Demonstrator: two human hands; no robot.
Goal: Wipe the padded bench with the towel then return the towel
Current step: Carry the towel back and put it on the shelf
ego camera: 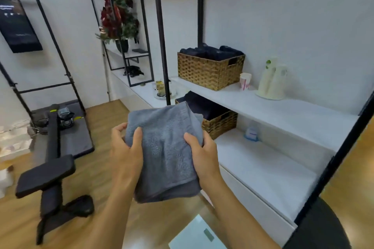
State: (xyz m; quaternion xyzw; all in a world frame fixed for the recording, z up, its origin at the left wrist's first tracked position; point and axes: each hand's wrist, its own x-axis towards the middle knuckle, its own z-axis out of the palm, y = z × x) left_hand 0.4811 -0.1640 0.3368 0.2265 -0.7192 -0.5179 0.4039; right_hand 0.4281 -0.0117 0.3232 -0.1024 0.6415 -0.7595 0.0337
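A folded grey towel (165, 147) is held up in front of me, in mid-air over the wooden floor. My left hand (125, 153) grips its left edge, thumb on top. Its right edge is gripped by my right hand (202, 153), thumb also on top. The black padded bench (46, 176) stands on the floor at the lower left, apart from the towel. Behind the towel, a wicker basket (220, 125) with dark towels sits on the lower white shelf.
A second wicker basket (208, 70) of dark towels sits on the upper white shelf (283, 111), beside paper cups (245, 81). Black shelf posts (162, 36) rise behind the towel. An exercise mat (77, 137) lies at left, a glass scale (198, 234) near my feet.
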